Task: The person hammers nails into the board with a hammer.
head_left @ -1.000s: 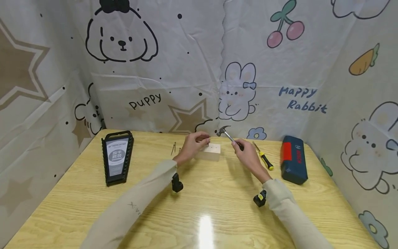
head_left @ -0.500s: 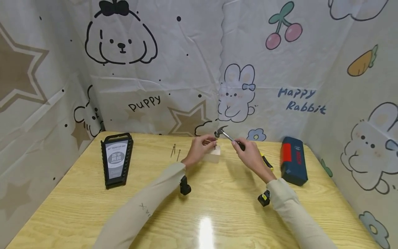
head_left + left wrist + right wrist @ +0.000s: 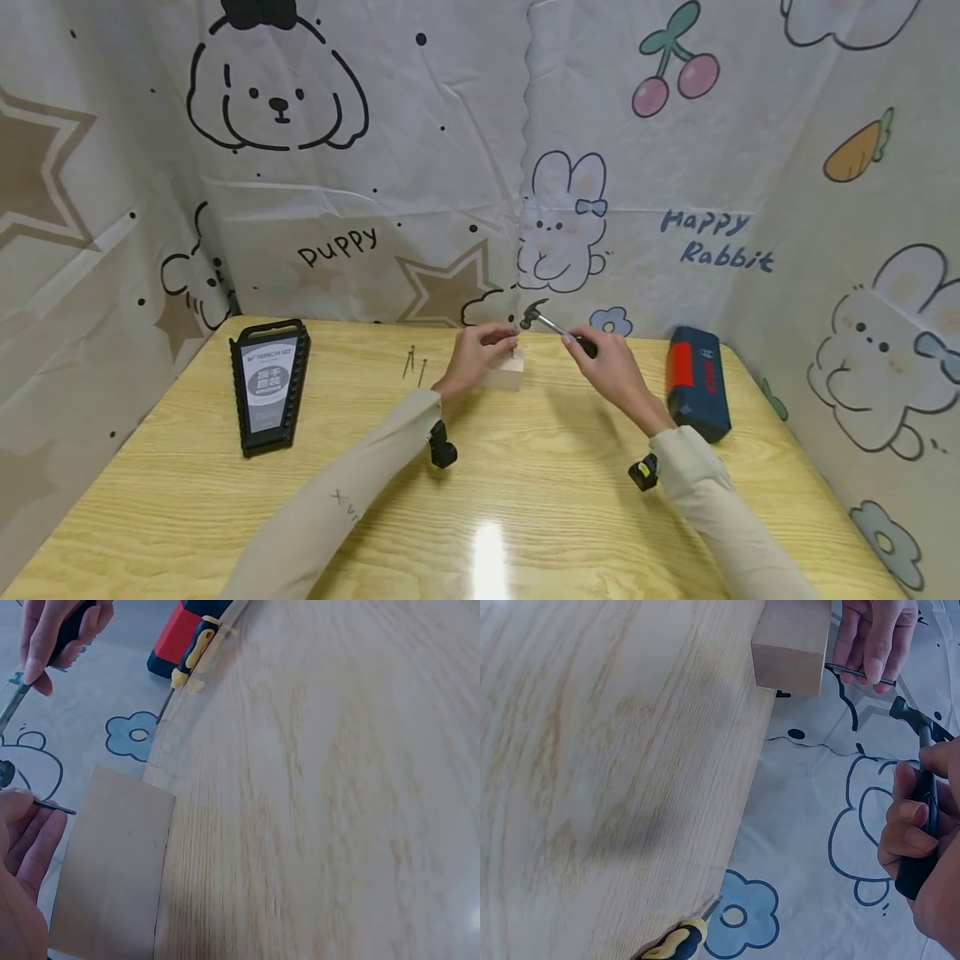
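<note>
My left hand [image 3: 474,358] pinches a nail [image 3: 859,673] between thumb and fingers, its point down at the top of a pale wooden block [image 3: 508,380]. In the left wrist view, the nail's shaft stands upright from the block [image 3: 116,862] near the fingertips. My right hand [image 3: 617,373] grips a small claw hammer [image 3: 553,325] by its black handle. The hammer's head hovers just above the nail, its striking face turned toward the nail head.
Several loose nails [image 3: 423,372] lie left of the block. A black wrench rack [image 3: 268,383] rests at the table's left. On the right stands a blue and red box [image 3: 699,383], with a yellow and black screwdriver [image 3: 196,651] near it. A patterned cloth [image 3: 450,167] hangs behind.
My left hand has moved right along the block with the nail. The hammer stays raised near it, and my right hand now covers the screwdriver in the head view.
</note>
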`<act>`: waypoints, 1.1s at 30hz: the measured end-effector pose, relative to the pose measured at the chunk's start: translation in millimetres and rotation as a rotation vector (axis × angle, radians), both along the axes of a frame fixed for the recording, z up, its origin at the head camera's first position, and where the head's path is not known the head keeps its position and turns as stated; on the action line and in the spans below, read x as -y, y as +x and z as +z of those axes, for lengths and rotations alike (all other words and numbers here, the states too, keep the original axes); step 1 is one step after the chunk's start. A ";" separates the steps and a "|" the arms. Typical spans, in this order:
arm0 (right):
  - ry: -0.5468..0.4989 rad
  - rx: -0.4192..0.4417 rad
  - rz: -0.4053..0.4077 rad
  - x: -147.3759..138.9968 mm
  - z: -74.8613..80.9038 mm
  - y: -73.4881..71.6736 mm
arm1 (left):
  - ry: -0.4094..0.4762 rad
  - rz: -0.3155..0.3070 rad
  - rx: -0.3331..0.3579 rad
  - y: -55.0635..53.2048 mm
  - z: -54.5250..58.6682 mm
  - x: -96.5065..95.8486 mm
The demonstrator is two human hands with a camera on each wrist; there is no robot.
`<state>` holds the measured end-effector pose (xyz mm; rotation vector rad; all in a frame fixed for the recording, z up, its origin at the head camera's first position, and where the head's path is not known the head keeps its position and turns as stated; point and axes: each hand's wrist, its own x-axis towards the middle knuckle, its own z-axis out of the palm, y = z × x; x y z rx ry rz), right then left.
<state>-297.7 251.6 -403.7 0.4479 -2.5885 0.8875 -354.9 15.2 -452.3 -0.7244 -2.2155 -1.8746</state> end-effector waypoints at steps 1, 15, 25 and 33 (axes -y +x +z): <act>-0.002 -0.004 0.001 0.5 0.0 -0.2 | 0.000 0.002 0.003 0.3 0.3 0.4; -0.003 -0.008 0.015 8.4 -2.1 0.0 | -0.067 0.024 -0.040 1.2 -6.0 -0.3; 0.057 -0.043 -0.006 9.4 4.1 3.2 | -0.051 0.018 -0.031 4.5 -8.3 -2.1; 0.096 -0.151 0.008 13.1 22.2 4.3 | -0.042 0.009 -0.065 3.3 -9.7 -2.5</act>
